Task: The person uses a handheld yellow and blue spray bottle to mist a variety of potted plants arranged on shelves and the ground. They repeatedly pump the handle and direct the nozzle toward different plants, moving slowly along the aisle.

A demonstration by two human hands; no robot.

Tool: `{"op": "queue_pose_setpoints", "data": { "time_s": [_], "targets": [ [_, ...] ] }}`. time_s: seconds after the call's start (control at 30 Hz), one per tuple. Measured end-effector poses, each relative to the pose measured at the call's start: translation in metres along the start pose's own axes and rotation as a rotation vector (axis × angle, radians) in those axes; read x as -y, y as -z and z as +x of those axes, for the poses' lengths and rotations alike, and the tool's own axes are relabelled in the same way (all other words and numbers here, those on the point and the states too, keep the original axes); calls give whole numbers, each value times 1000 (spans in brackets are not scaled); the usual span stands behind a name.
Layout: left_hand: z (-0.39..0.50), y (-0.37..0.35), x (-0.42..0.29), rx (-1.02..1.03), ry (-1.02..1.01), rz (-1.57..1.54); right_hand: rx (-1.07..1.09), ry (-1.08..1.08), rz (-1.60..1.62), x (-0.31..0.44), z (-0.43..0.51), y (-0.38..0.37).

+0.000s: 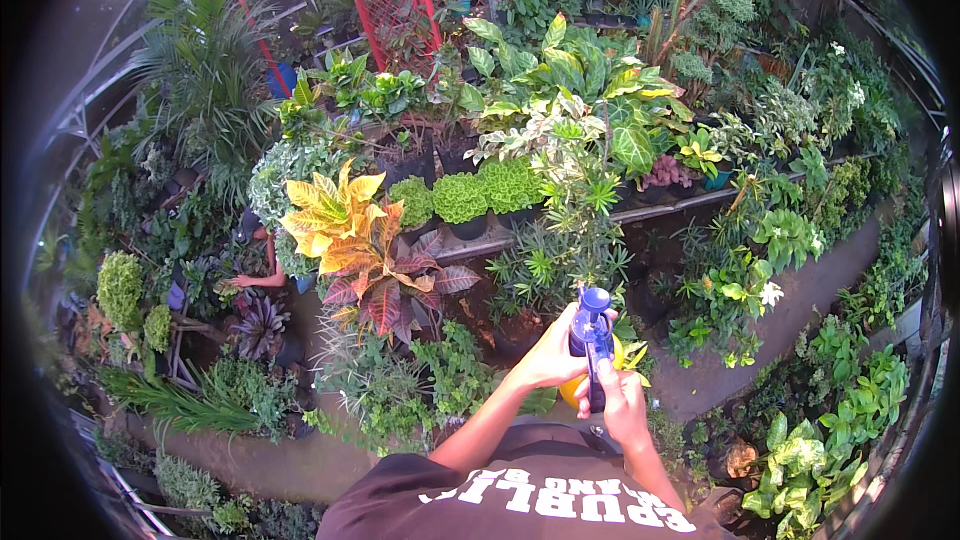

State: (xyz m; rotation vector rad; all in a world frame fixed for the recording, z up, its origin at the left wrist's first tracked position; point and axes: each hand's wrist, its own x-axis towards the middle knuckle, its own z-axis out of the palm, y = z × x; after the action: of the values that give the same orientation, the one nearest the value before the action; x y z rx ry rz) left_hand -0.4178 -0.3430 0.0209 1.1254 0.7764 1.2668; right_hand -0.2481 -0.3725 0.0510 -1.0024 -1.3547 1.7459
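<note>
Low in the middle, both hands are on a pump sprayer with a blue head (pixel 592 326) and a yellow-orange bottle (pixel 574 394). My left hand (pixel 559 352) wraps around the blue collar from the left side. Around the sprayer's blue handle, my right hand (pixel 619 397) is closed, thumb on top. Most of the bottle is hidden below the hands. Just beyond the sprayer stand narrow-leaved green shrubs (pixel 559 259). A croton with yellow and red leaves (pixel 382 262) grows to the left of the hands.
Compact green potted plants (pixel 461 197) line a bench ledge (pixel 660 210). Dense foliage borders the curving path (pixel 750 352) on the right. Farther left, another person's arm (pixel 262 279) reaches among plants. A red metal mesh frame (pixel 390 0) stands at the back.
</note>
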Motion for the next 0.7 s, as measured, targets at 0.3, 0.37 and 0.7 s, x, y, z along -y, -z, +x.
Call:
{"op": "queue_pose_setpoints", "data": {
  "time_s": [0.3, 0.37, 0.7],
  "targets": [
    [-17, 34, 16, 140, 20, -65, -51, -114, -22, 5, 4, 4],
    [-16, 38, 27, 146, -19, -27, 25, -136, 71, 6, 7, 5],
    [-5, 30, 32, -110, 75, -65, -12, -160, 232, -3, 20, -26]
  ]
}}
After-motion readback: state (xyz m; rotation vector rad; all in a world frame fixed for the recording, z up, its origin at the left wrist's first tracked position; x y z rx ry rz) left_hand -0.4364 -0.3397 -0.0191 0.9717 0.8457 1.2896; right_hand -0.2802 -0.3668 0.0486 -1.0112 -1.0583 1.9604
